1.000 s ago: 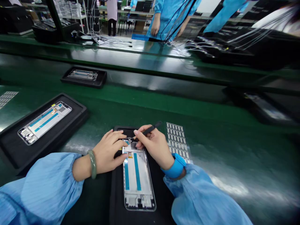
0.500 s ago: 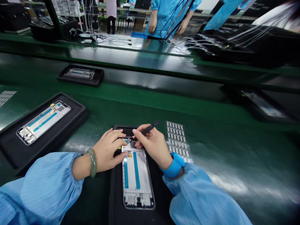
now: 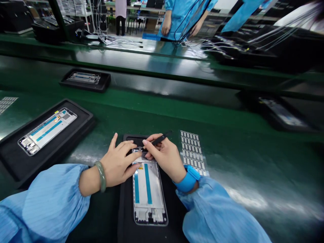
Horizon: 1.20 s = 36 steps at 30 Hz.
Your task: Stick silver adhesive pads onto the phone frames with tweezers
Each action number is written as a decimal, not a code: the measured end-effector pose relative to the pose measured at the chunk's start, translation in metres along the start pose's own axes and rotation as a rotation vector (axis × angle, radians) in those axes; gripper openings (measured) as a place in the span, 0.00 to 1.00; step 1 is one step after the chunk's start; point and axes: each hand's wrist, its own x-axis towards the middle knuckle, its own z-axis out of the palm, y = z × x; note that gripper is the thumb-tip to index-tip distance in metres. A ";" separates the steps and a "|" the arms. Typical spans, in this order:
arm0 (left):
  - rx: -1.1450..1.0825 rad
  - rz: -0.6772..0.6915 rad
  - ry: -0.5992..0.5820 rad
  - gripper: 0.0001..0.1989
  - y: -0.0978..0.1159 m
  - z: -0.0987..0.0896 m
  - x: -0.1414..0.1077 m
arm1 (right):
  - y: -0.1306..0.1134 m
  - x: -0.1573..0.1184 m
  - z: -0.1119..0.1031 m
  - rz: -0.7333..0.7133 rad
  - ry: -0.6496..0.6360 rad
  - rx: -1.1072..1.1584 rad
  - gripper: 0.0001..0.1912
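Note:
A phone frame (image 3: 157, 189) with two blue strips lies in a black tray (image 3: 124, 209) in front of me. My left hand (image 3: 120, 162), fingers apart, rests its fingertips on the frame's upper left part. Between the fingers and thumb of my right hand (image 3: 164, 153) are black tweezers (image 3: 159, 139), their tip at the frame's top edge beside my left fingertips. What lies right under the tip is too small to make out. Just right of my right hand is a sheet of small grey pieces (image 3: 192, 148).
At the left, a black tray (image 3: 83, 116) holds another phone frame (image 3: 48, 131). Further trays with frames lie on the back belt (image 3: 103, 81) and at the right (image 3: 283, 111). Beyond stand cables and a person in blue (image 3: 177, 23).
My left hand's index finger has lifted and spread away from the frame, while another finger reaches further over its top. The tray on the back belt has shifted slightly left.

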 end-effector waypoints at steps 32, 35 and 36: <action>0.018 -0.123 -0.055 0.19 0.011 0.004 -0.002 | -0.003 0.003 -0.004 -0.194 0.009 -0.088 0.11; 0.011 -0.119 -0.053 0.19 0.011 0.004 -0.002 | -0.002 0.003 -0.004 -0.185 0.027 -0.074 0.12; 0.010 -0.119 -0.055 0.19 0.011 0.004 -0.002 | -0.001 0.003 -0.004 -0.188 0.030 -0.083 0.12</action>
